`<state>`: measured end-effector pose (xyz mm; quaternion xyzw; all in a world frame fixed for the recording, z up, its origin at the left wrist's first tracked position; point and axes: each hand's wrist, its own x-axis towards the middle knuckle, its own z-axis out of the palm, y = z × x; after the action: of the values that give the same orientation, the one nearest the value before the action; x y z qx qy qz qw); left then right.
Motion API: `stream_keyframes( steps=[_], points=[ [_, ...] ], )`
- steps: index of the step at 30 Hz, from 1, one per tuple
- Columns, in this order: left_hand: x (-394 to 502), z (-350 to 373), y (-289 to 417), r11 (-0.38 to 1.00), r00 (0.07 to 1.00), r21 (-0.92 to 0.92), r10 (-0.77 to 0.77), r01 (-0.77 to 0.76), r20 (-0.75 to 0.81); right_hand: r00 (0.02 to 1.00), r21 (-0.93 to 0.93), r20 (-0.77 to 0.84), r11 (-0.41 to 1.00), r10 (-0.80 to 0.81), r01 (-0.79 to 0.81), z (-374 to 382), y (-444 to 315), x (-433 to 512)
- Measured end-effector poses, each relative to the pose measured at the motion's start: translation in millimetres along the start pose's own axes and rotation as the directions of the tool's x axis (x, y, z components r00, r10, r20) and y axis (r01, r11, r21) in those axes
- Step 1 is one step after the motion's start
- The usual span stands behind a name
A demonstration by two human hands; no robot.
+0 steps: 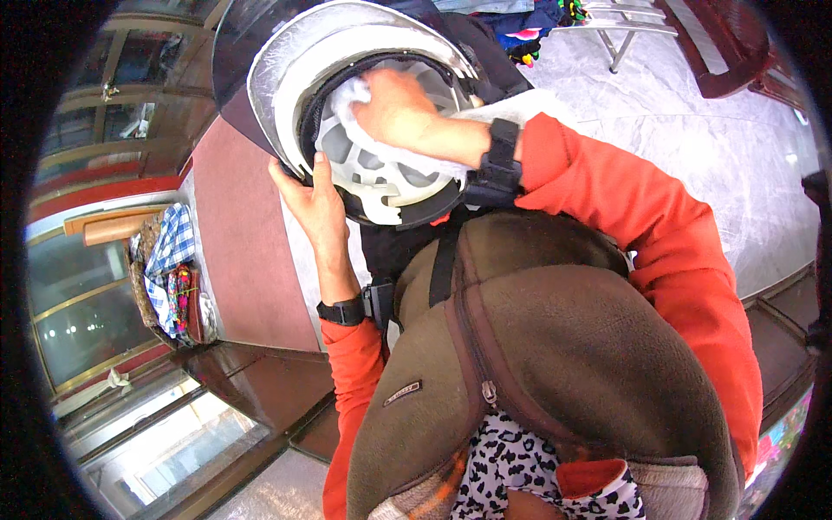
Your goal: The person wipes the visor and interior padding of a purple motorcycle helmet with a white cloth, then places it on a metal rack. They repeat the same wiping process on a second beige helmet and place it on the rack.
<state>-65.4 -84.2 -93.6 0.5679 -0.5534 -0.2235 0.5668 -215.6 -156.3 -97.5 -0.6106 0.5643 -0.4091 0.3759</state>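
A white helmet (279, 84) with a clear, scuffed visor rests near my lap, its open underside facing up towards me. Its inner shell (370, 188) is a pale plastic frame with cut-outs, edged by a dark padded rim. My left hand (315, 201) grips the helmet's lower left edge, thumb on the inside of the rim. Inside the helmet, my right hand (400, 110) presses a white cloth (351, 97) against the shell; part of the cloth trails beneath my wrist. The fingertips of my right hand are partly hidden and blurred.
At the top right stand a metal-legged rack (627, 26) and a dark red wooden chair (734, 71) on grey marbled floor. To the left, a reddish mat (240, 253) lies by glazed cabinets, with a blue-and-white checked cloth (172, 240) among bundled things.
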Motion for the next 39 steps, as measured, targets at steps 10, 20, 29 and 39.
stream_keyframes(
  steps=[10, 20, 29, 39],
  points=[
    [3, 0, 0, 0.998, 0.999, 0.056, -0.006, 0.004, 0.036, 0.934, 0.136, 0.259, 0.967, -0.245, 0.216, 17, 0, -11],
    [9, 4, -4, 0.995, 0.995, -0.03, -0.091, 0.093, 0.046, 0.969, -0.036, 0.242, 0.998, -0.048, 0.058, 24, -2, -11],
    [9, -3, 5, 0.981, 0.977, -0.035, -0.184, 0.189, 0.107, 0.844, -0.064, 0.427, 0.92, -0.325, 0.386, -15, -3, -34],
    [16, -9, -7, 0.974, 0.969, 0.088, -0.217, 0.208, 0.115, 0.66, -0.434, 0.739, 0.654, -0.136, 0.62, -36, -7, -62]
  ],
)
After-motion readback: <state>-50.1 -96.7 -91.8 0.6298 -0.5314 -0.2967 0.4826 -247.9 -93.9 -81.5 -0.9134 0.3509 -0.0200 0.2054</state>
